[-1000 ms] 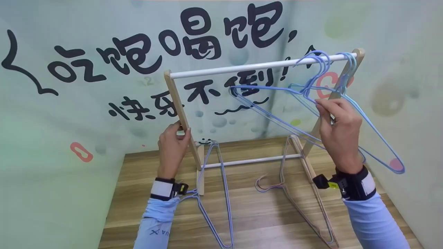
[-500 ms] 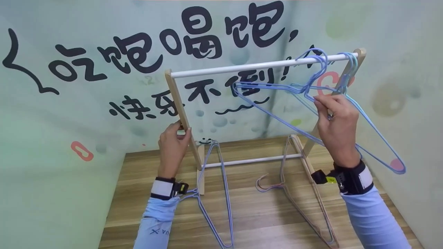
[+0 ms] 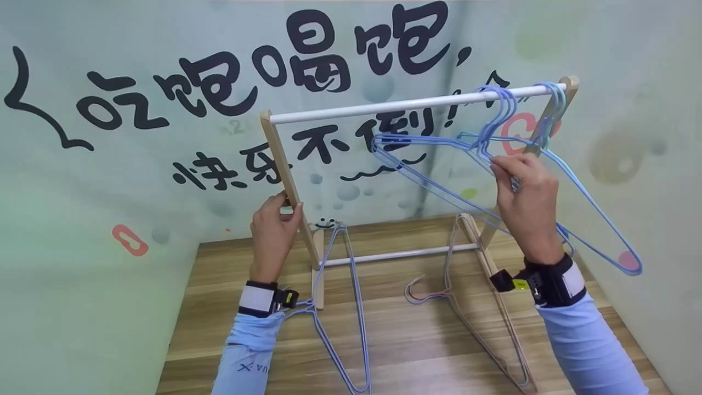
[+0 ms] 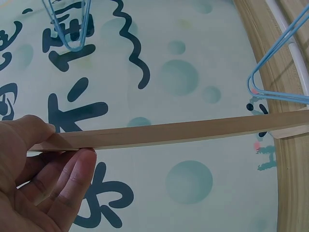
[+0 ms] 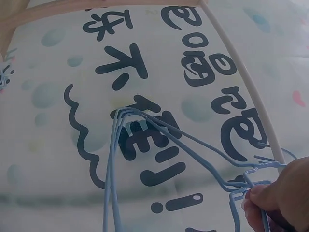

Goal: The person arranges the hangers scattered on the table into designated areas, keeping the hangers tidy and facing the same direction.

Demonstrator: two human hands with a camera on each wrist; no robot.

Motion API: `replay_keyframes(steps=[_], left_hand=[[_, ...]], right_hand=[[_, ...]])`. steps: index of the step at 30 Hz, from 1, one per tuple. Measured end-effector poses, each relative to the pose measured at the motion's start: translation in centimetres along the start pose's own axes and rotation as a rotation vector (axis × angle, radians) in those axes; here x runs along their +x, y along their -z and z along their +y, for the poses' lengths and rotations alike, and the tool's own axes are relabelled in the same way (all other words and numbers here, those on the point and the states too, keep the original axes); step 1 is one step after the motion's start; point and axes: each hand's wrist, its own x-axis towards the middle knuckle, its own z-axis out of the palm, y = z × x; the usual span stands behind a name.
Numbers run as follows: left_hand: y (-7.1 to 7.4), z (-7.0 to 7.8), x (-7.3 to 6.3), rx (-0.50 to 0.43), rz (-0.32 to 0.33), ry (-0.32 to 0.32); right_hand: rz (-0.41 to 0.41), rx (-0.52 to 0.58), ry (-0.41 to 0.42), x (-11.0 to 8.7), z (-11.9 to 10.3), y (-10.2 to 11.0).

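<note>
My right hand (image 3: 529, 203) pinches several blue wire hangers (image 3: 428, 140) just below their necks. Their hooks go over the white top rail (image 3: 373, 108) of a small wooden-sided rack, toward its right end. In the right wrist view, thumb and fingertips (image 5: 258, 193) meet on the wires, whose narrow corners (image 5: 126, 111) point away from the hand. Lighter blue hangers (image 3: 595, 195) hang beyond, close to the right post. My left hand (image 3: 274, 230) grips the left wooden post (image 3: 282, 164), thumb on one side and fingers on the other, as the left wrist view shows (image 4: 169, 132).
On the wood-grain surface (image 3: 395, 345), blue hangers (image 3: 340, 226) lean at the rack's left foot. Brownish and blue hangers (image 3: 439, 296) lie at its right foot. A white lower rail (image 3: 406, 255) joins the sides. Behind stands a pale printed wall (image 3: 137, 181).
My right hand has shifted slightly left with the blue hangers. Their hooks, raised and spread before, now sit closer together over the rail. My left hand stays on the post.
</note>
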Motion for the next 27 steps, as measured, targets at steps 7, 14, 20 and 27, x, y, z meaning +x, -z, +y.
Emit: replay_keyframes(steps=[7, 14, 20, 27], left_hand=[[0.0, 0.0, 0.0, -0.003, -0.002, 0.011], [-0.1, 0.0, 0.0, -0.013, 0.0, 0.0], [0.0, 0.1, 0.1, -0.008, -0.009, 0.008], [0.0, 0.0, 0.0, 0.006, -0.007, 0.02]], right_hand=[[-0.024, 0.003, -0.027, -0.6, 0.1, -0.2], [0.024, 0.021, -0.014, -1.1, 0.1, -0.4], [0.067, 0.038, -0.006, -1.7, 0.0, -0.7], [0.064, 0.038, -0.016, -3.0, 0.3, -0.6]])
